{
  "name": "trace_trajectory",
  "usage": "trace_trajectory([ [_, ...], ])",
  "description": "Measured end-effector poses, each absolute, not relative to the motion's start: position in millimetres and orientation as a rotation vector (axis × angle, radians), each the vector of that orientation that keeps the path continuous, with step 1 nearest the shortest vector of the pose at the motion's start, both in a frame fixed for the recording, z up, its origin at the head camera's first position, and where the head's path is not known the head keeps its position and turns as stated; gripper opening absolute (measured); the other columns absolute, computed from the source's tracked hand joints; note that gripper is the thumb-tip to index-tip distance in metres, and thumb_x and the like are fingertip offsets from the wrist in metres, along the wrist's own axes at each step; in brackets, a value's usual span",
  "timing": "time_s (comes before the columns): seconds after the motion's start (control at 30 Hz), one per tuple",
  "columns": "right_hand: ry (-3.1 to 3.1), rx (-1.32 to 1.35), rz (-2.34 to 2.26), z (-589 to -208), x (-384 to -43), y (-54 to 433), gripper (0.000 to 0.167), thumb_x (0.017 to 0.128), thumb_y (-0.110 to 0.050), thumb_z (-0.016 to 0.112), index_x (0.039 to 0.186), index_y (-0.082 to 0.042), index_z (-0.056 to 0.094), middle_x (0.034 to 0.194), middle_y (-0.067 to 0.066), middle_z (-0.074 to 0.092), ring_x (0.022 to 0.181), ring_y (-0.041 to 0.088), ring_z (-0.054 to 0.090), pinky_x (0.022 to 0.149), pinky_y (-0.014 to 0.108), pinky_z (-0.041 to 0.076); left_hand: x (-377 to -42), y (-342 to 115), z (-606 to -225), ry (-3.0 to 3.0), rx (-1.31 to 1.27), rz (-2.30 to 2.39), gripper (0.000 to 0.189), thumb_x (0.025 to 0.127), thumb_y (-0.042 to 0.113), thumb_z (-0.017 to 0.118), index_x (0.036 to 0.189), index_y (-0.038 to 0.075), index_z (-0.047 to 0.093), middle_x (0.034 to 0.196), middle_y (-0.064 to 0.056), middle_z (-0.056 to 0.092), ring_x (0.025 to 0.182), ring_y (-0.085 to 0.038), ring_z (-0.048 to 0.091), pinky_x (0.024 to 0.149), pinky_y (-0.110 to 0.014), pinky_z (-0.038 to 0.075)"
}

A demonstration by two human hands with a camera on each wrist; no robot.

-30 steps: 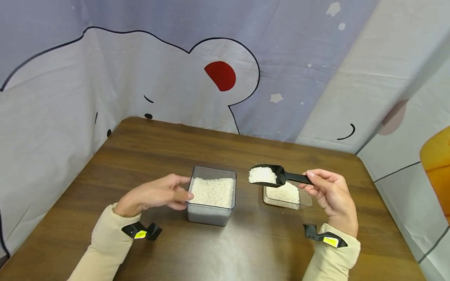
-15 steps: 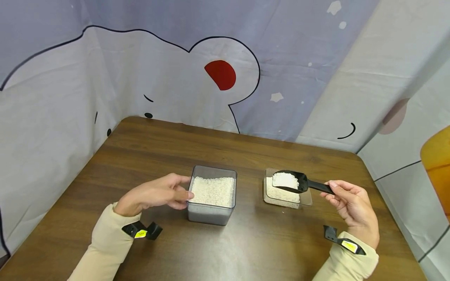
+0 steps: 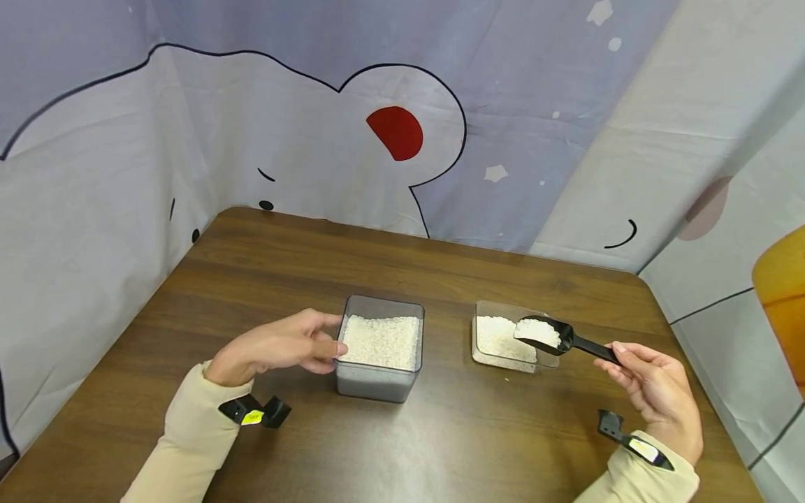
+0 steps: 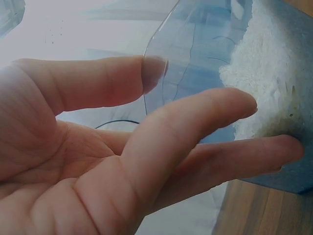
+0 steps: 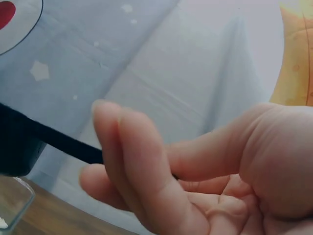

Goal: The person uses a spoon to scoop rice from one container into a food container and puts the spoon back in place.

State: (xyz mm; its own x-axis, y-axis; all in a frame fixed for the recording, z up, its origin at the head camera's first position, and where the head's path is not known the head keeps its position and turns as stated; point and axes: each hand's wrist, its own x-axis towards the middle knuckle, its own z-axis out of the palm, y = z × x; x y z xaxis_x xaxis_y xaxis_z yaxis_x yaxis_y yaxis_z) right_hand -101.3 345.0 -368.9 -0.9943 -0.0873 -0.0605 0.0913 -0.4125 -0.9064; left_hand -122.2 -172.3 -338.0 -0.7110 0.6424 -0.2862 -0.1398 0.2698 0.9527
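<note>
In the head view my left hand (image 3: 283,346) holds the left wall of a deep, smoky clear container (image 3: 377,388) of white rice. Its thumb lies over the rim, while the other fingers touch the outside, as the left wrist view shows. My right hand (image 3: 657,391) pinches the handle end of a black scoop (image 3: 566,337) between thumb and fingers. Held level, the scoop carries a heap of rice (image 3: 537,332) above the right part of a shallow clear container (image 3: 503,363). White rice (image 3: 497,334) lies in that container's left part. Only the scoop's dark side (image 5: 19,142) shows in the right wrist view.
Both containers stand on a brown wooden table (image 3: 402,447), with a gap between them. A tiny white speck (image 3: 506,380) lies in front of the shallow one. A printed curtain (image 3: 302,140) hangs behind the table's back edge.
My right hand has moved right and toward me with the loaded scoop, from the gap between the containers to over the shallow container's right part. My left hand keeps its place.
</note>
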Motion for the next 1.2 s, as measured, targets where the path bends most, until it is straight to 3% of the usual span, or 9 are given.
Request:
trace_trajectory([
  [0.87, 1.971, 0.243, -2.411, -359.6, -92.9, 342.7, 0.008, 0.086, 0.002, 0.06, 0.086, 0.0, 0.068, 0.08, 0.008, 0.068, 0.068, 0.023, 0.068, 0.063, 0.025, 0.056, -121.8, -172.1, -336.7, 1.896, 0.448, 1.49, 0.066, 0.092, 0.011, 0.054, 0.14, -0.014, 0.016, 0.113, -0.022, 0.061, 0.106, -0.027, 0.058, 0.086, -0.042, 0.05],
  [1.2, 2.143, 0.165, -2.352, -354.6, -91.0, 338.3, 0.007, 0.085, -0.001, 0.062, 0.089, 0.0, 0.067, 0.081, 0.008, 0.068, 0.067, 0.024, 0.068, 0.064, 0.029, 0.056, -122.3, -171.7, -338.3, 1.878, 0.459, 1.502, 0.063, 0.093, 0.01, 0.053, 0.14, -0.013, 0.017, 0.113, -0.023, 0.061, 0.106, -0.027, 0.058, 0.087, -0.044, 0.049],
])
